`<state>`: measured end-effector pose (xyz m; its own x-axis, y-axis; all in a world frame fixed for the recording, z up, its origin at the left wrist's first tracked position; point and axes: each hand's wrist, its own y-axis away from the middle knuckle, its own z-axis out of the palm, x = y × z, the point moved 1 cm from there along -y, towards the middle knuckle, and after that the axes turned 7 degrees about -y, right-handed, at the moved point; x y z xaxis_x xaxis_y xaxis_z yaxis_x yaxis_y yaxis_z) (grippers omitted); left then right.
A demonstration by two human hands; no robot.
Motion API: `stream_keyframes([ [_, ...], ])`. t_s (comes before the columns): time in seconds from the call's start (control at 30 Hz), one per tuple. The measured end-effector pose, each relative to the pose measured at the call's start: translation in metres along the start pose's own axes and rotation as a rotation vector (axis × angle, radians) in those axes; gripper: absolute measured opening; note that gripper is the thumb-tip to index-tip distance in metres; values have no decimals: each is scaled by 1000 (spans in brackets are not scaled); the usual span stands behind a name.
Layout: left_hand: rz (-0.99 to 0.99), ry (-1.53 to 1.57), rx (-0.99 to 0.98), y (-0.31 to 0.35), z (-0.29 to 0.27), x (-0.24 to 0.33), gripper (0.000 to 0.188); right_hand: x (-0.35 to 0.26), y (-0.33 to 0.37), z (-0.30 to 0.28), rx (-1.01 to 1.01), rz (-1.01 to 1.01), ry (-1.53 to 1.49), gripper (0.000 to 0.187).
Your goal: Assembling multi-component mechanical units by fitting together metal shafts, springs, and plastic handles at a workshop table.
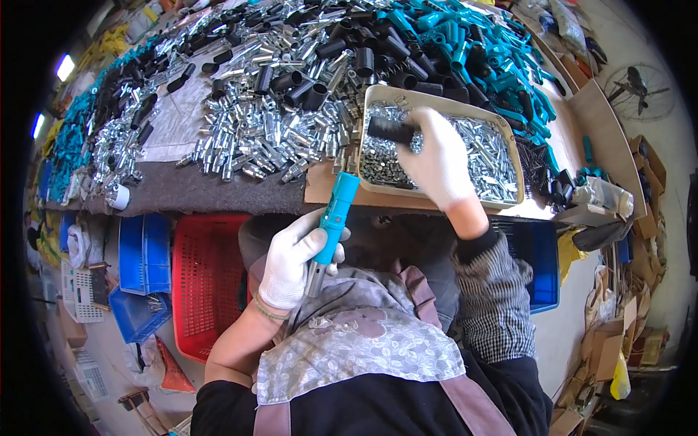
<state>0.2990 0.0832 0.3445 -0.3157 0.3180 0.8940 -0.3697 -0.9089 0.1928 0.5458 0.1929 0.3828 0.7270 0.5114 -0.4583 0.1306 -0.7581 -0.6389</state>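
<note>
Both my hands wear white knit gloves. My left hand [286,267] is closed around a teal tubular tool part [337,218], held upright and slightly tilted in front of the table edge. A bare metal shaft [315,279] sticks out below the fingers. Over a cream tray [396,191], my right hand [438,161] grips a short black sleeve [387,131], both slightly blurred. Small dark metal pieces [379,168] lie in the tray's left part, and silver pins [488,156] fill its right part.
Beyond the tray lie heaps of silver metal fittings [273,138], black sleeves [396,54] and teal housings [502,73]. Below the table edge stand a red crate [206,283] at left and a blue bin [544,269] at right. Cardboard boxes [614,341] sit far right.
</note>
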Motion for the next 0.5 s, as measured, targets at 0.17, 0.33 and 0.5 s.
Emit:
stream_keyframes([
  [0.17,-34,-83,-67,-6,6,6,56,-37,47,-53,-212,133,-405,39],
  [0.33,-212,-152,-256,-7,14,-1,59,-19,67,-59,-260,149,-529,48],
  [0.5,-303,83,-285,-7,25,-14,65,-19,98,-40,-288,103,-750,54],
])
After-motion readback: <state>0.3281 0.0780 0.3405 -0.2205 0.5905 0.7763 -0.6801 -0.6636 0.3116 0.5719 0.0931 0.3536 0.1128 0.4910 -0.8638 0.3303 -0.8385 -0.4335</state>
